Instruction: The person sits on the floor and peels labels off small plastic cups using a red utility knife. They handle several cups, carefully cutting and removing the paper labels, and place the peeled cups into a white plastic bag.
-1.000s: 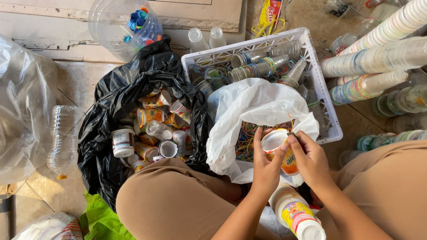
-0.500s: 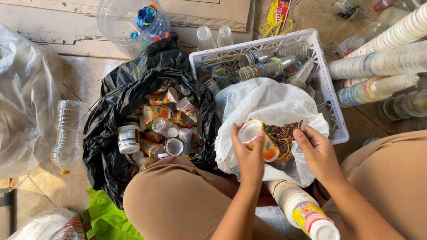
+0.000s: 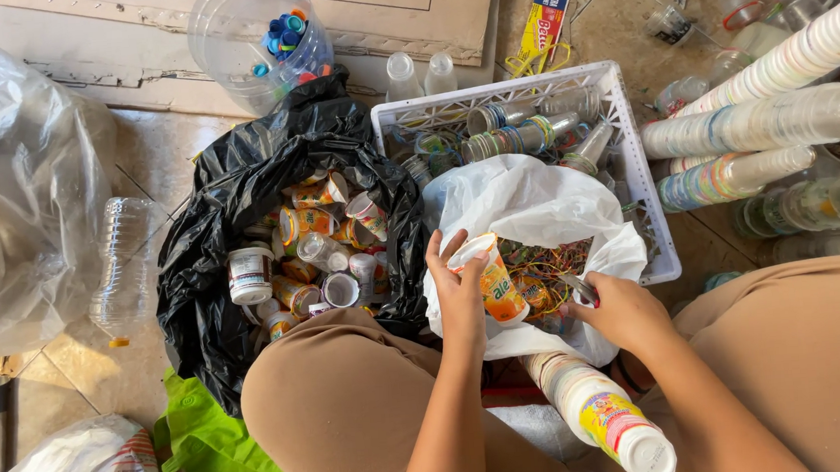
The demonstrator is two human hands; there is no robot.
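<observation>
- The left hand (image 3: 459, 297) has its fingers wrapped around a small yellow-and-white plastic cup (image 3: 494, 282), held tilted above the white plastic bag (image 3: 527, 209).
- The right hand (image 3: 622, 311) sits at 3 o'clock from that cup, fingers curled shut at the bag's edge, pinching what looks like a thin peeled lid (image 3: 577, 289); I cannot tell exactly what it is.
- Inside the bag lies a tangle of coloured strips (image 3: 540, 262).
- At 9 o'clock from the cup, a black bin bag (image 3: 267, 168) gapes open, full of used cups (image 3: 318, 253).
- At 12 o'clock stands a white plastic crate (image 3: 607, 90).
- At 5 o'clock, a stack of nested cups (image 3: 600, 416) rests between the person's knees.
- Long cup stacks (image 3: 757, 124) lie at 2 o'clock.
</observation>
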